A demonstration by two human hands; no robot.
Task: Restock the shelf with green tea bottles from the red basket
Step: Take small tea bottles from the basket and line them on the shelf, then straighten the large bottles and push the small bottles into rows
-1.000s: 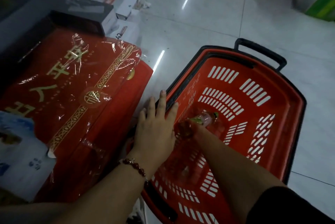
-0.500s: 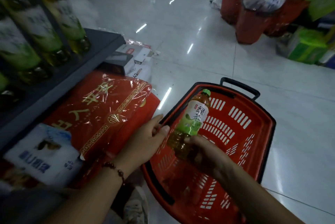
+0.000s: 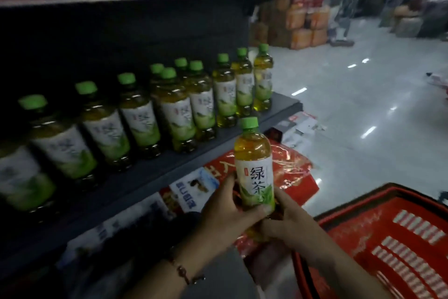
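1. Green tea bottle (image 3: 254, 167) is upright, green cap on top, with both hands on its lower half.
2. Left hand (image 3: 226, 211) has its fingers wrapped around the label; right hand (image 3: 288, 223) grips the base.
3. It's held just off the shelf (image 3: 135, 184) edge, right of the stocked bottles (image 3: 174, 109).
4. Red basket (image 3: 388, 238) sits lower right of the bottle.

Shelf (image 3: 286, 102) end beyond last bottle (image 3: 263, 80) bare; standing bottles crowd shelf leftward.
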